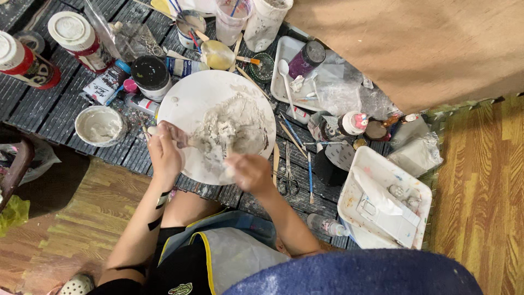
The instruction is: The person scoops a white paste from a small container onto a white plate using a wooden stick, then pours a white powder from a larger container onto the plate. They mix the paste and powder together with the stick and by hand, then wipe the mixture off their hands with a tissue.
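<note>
Grey clay [229,131] heaped on the white plate [185,98]: left hand [164,153] clamped on a tool, right hand [248,172] pinching clay; best scrape gently inward.

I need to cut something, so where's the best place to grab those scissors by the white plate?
Take the scissors by the two finger loops at the near end, coming from the person's side. The blades point away toward the brushes, and the right hand hovers just beside the loops over the white plate.

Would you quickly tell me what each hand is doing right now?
Left hand: closed around a small tool over the white plate.
Right hand: curled over the grey paste; whether it grips anything cannot be told.
</note>
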